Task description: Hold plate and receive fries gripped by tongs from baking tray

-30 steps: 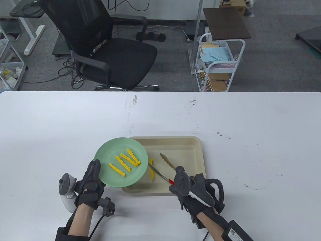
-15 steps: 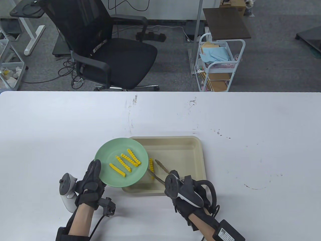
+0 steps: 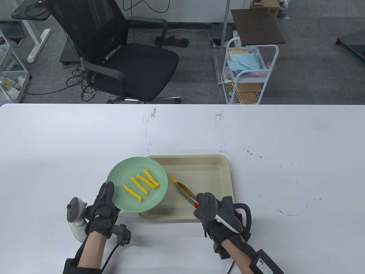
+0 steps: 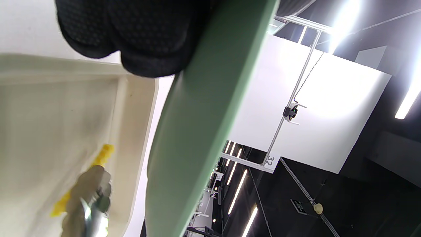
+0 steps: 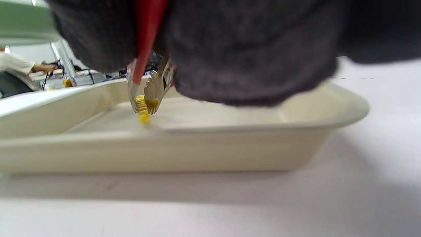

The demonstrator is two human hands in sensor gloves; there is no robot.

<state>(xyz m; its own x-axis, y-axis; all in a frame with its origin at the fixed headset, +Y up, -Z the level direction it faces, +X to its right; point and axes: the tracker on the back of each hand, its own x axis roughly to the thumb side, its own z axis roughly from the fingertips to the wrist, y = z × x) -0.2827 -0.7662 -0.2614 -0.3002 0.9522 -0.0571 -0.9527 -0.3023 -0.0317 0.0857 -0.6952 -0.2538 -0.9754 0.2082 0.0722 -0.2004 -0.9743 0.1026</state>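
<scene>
Green and round, the plate (image 3: 137,185) is held over the near-left corner of the cream baking tray (image 3: 216,168), overlapping its left edge, with the left hand (image 3: 102,209) gripping its near-left rim, thumb lying on top of the rim. Four yellow crinkle-cut fries (image 3: 141,184) lie side by side on the plate, slanted from far-left to near-right. In the left wrist view the plate's edge (image 4: 200,112) crosses the picture on a slant, with gloved fingers (image 4: 131,36) pressed under it. The right hand (image 3: 219,219) sits at the tray's near-right corner and squeezes the red-handled metal tongs (image 3: 186,194), whose arms are pressed together on a single fry (image 3: 172,179). That fry pokes out past the tong tips toward the far left, just right of the plate's rim and over the tray's left part. The right wrist view shows the scalloped tong tips (image 5: 148,93) pinching the fry (image 5: 143,110) above the tray floor, with the tray wall (image 5: 164,151) in front. Tray and hands are on a white desk (image 3: 285,148) marked with scuffs. Beyond the desk's far edge stand a black office chair (image 3: 125,57) and a white wire cart (image 3: 248,74) holding papers.
</scene>
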